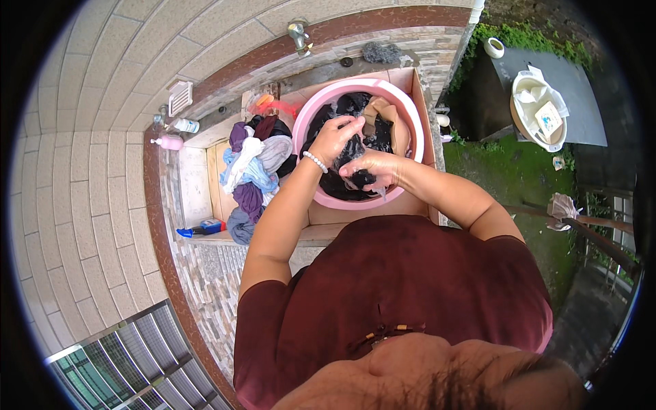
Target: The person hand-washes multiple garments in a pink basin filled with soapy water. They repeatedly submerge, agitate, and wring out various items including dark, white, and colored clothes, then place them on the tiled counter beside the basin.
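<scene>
A round pink basin (417, 116) stands in the tiled sink, with wet black clothes (322, 123) and a tan garment (391, 121) in it. Over the basin, my left hand (335, 141) grips part of a wet black garment (350, 152), fingers curled, a beaded bracelet on the wrist. Just right of it and a little nearer, my right hand (374, 167) is closed on the same dark cloth. Water or suds glisten around both hands. The garment's exact kind cannot be made out.
Left of the basin lies a heap of mixed clothes (254, 164). A blue brush-like item (201, 229), a pink bottle (169, 142) and a soap rack (180, 98) sit along the left edge. A tap (299, 37) is on the back wall. A pale tub (540, 109) stands at far right.
</scene>
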Tool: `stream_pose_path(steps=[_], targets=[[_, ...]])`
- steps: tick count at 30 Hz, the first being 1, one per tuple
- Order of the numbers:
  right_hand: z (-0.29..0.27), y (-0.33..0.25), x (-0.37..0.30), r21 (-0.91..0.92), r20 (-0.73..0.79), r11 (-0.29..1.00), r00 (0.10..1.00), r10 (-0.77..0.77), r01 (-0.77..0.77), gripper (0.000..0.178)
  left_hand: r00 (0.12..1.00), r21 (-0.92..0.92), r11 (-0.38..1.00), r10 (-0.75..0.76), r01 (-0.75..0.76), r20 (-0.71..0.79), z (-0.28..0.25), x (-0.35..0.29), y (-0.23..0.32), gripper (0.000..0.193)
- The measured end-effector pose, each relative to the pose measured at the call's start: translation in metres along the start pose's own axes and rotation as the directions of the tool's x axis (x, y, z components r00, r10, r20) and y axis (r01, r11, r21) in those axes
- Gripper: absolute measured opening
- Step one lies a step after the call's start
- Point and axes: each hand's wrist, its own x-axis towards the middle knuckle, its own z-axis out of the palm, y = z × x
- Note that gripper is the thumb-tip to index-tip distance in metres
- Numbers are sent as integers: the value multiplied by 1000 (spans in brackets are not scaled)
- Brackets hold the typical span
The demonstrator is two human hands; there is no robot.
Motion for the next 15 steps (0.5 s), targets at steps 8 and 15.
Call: stream_pose_path(steps=[8, 15], targets=[[-13, 26, 51, -409, -390, 911, 894, -220, 46, 48, 945, 330, 935, -14, 128, -325, 17, 24, -51, 38], [-34, 68, 109, -661, -441, 736, 868, -227, -143, 67, 909, 579, 756, -50, 305, -414, 15, 26, -102, 37]])
